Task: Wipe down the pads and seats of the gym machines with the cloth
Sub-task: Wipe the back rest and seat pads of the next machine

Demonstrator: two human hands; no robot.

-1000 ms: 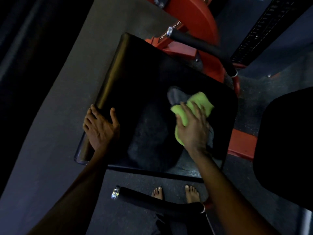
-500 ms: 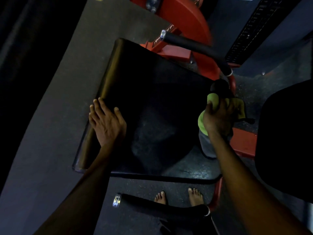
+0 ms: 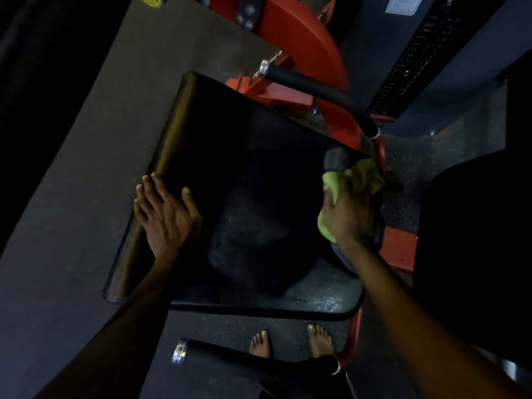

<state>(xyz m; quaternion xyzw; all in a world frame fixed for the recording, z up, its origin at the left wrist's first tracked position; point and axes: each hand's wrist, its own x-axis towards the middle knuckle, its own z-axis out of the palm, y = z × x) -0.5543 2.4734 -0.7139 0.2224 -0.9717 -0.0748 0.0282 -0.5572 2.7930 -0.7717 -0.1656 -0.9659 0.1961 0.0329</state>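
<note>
Here the black seat pad (image 3: 244, 174) of a red-framed gym machine (image 3: 302, 33) fills the middle of the head view, seen from above, its top dull and faintly speckled toward the near edge. The left hand (image 3: 167, 214) lies flat on the pad's rounded left edge. Its grip is slack: the fingers are straight and spread, the thumb rests on the top face, and it holds nothing. The right hand (image 3: 349, 214) is at the pad's right edge, near the far corner, and its grip is closed round the green cloth (image 3: 329, 185), which is bunched under the palm and fingers. A green fold shows beyond the knuckles, and a grey part of the cloth sticks out above and below the hand. The cloth touches the pad's right edge; how far it wraps over the side cannot be made out. A black padded handle (image 3: 316, 90) with a chrome end cap slants past the far right corner. A second such handle (image 3: 230, 355) lies below the near edge, just in front of the person's bare feet (image 3: 260, 344) on the dark speckled floor (image 3: 201, 326). Another dark pad (image 3: 475, 226) sits in shadow at the right.
</note>
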